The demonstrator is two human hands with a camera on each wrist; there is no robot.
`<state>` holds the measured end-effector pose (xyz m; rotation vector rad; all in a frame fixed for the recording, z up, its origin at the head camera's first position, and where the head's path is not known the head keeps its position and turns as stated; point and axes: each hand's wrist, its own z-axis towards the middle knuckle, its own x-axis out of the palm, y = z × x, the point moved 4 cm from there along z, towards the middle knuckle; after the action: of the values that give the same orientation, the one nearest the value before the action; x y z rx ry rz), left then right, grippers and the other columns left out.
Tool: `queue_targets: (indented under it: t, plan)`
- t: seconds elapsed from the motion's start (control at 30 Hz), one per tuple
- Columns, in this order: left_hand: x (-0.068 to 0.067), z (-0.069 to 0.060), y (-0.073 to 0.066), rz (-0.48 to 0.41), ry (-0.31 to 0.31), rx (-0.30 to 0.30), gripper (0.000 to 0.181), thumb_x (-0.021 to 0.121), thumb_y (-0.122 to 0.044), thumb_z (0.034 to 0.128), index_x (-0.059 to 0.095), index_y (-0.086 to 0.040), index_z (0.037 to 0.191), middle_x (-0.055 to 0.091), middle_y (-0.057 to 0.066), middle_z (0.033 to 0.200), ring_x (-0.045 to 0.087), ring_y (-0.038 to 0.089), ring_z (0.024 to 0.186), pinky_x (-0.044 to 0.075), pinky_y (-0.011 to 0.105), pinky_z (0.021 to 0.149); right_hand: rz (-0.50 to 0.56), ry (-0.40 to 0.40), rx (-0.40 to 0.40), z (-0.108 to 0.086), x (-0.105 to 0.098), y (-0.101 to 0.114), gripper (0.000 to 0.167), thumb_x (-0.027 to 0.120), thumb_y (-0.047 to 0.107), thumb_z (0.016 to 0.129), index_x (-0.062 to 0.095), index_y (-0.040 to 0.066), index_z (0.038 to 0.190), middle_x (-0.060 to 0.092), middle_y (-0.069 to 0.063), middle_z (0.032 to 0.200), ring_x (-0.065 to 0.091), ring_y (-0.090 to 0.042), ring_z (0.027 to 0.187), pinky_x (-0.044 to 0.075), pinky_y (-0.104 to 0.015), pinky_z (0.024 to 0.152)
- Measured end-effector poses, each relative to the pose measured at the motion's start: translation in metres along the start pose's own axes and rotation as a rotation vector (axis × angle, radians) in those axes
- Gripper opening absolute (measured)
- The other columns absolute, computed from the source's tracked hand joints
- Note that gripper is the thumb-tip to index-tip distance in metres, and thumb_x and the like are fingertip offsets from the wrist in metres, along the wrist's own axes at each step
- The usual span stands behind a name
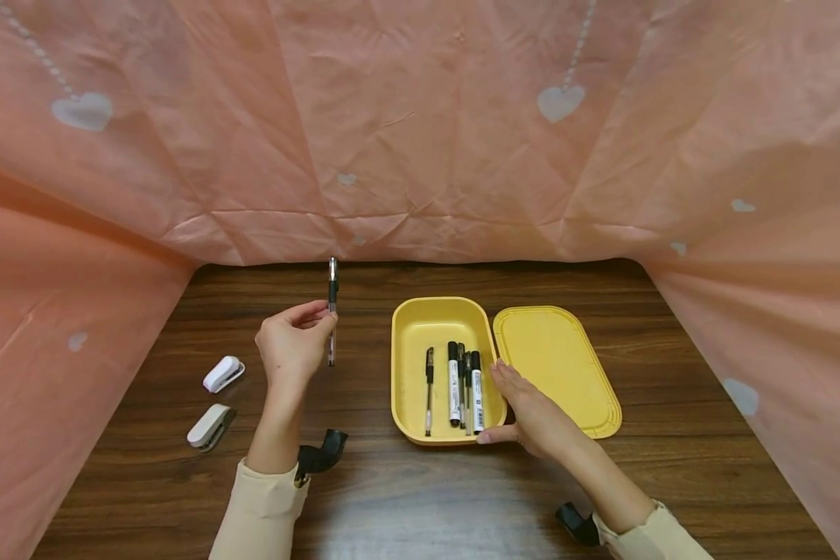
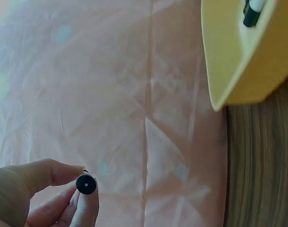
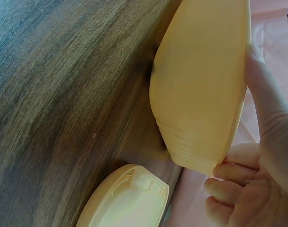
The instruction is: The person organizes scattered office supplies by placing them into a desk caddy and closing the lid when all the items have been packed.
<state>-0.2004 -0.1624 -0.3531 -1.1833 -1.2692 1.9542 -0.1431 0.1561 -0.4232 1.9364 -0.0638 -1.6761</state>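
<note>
Upright in my left hand (image 1: pixel 295 338) is a clear-barrelled pen (image 1: pixel 332 292) with a black cap, pinched between thumb and fingertips left of the box. The left wrist view shows this pen (image 2: pixel 86 185) end-on. My right hand (image 1: pixel 535 416) touches the near right corner of a yellow box (image 1: pixel 409 334), its fingers fairly straight along the side and its thumb at the front rim. Inside the box lie a black-capped pen (image 1: pixel 429 385) on the left and a white marker (image 1: pixel 453 389). Another white marker (image 1: pixel 477 397) lies at the right, with more pens between the markers.
A yellow lid (image 1: pixel 553 365) lies flat to the right of the box. Two small staplers, one white (image 1: pixel 222 374) and one cream (image 1: pixel 209 426), are on the left of the dark wooden table (image 1: pixel 406 505). Pink cloth (image 1: pixel 420 140) encloses the back and sides.
</note>
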Motion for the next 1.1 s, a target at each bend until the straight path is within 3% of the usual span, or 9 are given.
queue_targets:
  t: [0.27, 0.67, 1.1]
  plan:
    - [0.026, -0.017, -0.01, -0.054, 0.08, 0.009, 0.021, 0.075, -0.016, 0.0779, 0.078, -0.008, 0.097, 0.076, 0.009, 0.089, 0.073, 0.017, 0.078, 0.048, 0.01, 0.056, -0.008, 0.004, 0.006, 0.0, -0.001, 0.0, 0.104, 0.079, 0.045, 0.071, 0.031, -0.008, 0.146, 0.027, -0.027, 0.155, 0.028, -0.042, 0.143, 0.029, -0.055, 0.114]
    - [0.071, -0.047, -0.003, -0.11, 0.181, -0.003, 0.018, 0.074, -0.01, 0.0789, 0.078, -0.005, 0.096, 0.076, 0.009, 0.085, 0.072, 0.017, 0.076, 0.058, 0.026, 0.066, -0.002, 0.014, 0.009, 0.001, 0.0, 0.001, 0.105, 0.079, 0.044, 0.071, 0.03, -0.009, 0.146, 0.026, -0.027, 0.155, 0.028, -0.043, 0.143, 0.029, -0.055, 0.114]
    - [0.099, -0.066, 0.008, -0.097, 0.24, -0.021, 0.018, 0.076, -0.011, 0.0782, 0.078, -0.006, 0.096, 0.076, 0.006, 0.083, 0.071, 0.014, 0.074, 0.057, 0.025, 0.064, -0.007, 0.013, 0.011, 0.0, 0.0, 0.001, 0.105, 0.079, 0.045, 0.07, 0.03, -0.009, 0.147, 0.026, -0.027, 0.155, 0.027, -0.042, 0.143, 0.029, -0.055, 0.114]
